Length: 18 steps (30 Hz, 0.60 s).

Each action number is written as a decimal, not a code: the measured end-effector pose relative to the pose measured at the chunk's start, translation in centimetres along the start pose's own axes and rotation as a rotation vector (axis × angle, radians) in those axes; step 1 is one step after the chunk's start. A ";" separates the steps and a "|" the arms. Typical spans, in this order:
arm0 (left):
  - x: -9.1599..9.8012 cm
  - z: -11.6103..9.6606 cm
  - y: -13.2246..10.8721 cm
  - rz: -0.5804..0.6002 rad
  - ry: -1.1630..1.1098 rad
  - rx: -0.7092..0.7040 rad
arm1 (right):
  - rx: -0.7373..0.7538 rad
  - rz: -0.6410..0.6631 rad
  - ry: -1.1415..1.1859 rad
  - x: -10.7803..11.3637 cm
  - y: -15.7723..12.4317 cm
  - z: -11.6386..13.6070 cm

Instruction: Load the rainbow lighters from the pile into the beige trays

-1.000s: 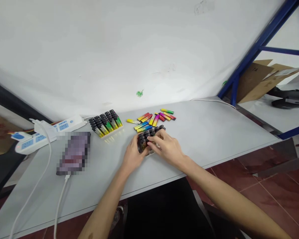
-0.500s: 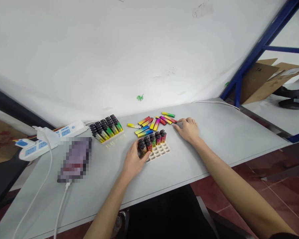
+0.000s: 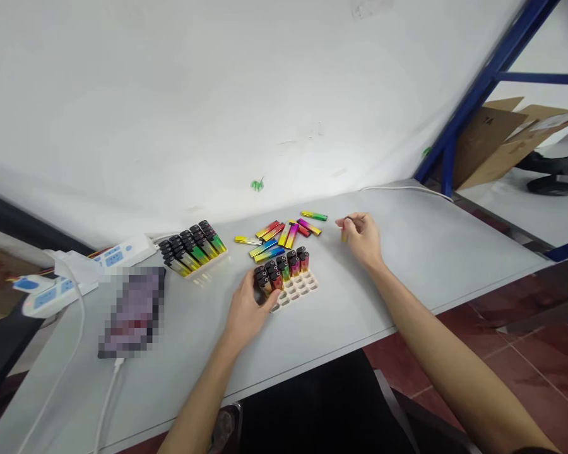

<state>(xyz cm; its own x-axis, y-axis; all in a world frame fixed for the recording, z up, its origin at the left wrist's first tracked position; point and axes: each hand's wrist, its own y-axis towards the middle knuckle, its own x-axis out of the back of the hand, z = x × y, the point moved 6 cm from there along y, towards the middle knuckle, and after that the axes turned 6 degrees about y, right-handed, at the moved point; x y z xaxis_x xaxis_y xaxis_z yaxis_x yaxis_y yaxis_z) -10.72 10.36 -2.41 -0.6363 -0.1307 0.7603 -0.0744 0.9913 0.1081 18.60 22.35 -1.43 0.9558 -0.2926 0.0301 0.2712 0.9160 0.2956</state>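
My left hand [image 3: 246, 312] is closed around the left end of a white slotted tray [image 3: 303, 287], thumb in front, fingers partly hidden behind the lighters. Several lighters with black tops [image 3: 295, 267] stand upright in its back and left slots; front slots on the right are bare. To the right, my right hand [image 3: 365, 243] pinches a lighter [image 3: 344, 236] held upright just above the table, its yellow and reddish lower part showing below the fingers. Behind the tray, several shiny coloured lighters [image 3: 291, 235] lie loose in a pile.
A second tray [image 3: 208, 264] packed with upright lighters stands at the left. Beyond it are a white power strip [image 3: 108, 255] and a blurred phone-like device [image 3: 135, 312] with a white cable [image 3: 108, 397]. A white wall [image 3: 284, 113] closes off the table's back.
My right hand has picked up a lighter from the right edge of the pile and raised it upright. My left hand keeps its hold on the tray. The view has shifted slightly.
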 end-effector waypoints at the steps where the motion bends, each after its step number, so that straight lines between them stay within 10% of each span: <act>1: 0.0 0.0 0.0 -0.001 0.003 0.003 | -0.011 0.012 0.111 -0.2 -0.1 0.2; 10: 0.2 -0.1 0.0 0.013 0.028 0.038 | -0.455 0.457 0.712 -4.2 -3.6 1.8; 18: 0.2 0.0 0.1 0.010 0.050 0.057 | -0.554 0.566 0.771 -5.2 -4.9 2.3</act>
<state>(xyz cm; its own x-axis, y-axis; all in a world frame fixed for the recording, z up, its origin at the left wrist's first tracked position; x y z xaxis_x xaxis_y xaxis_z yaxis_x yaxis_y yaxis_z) -10.83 10.48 -2.27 -0.5984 -0.1200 0.7921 -0.1132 0.9915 0.0647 12.01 18.72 -0.84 0.7202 0.2809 -0.6343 -0.3985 0.9160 -0.0468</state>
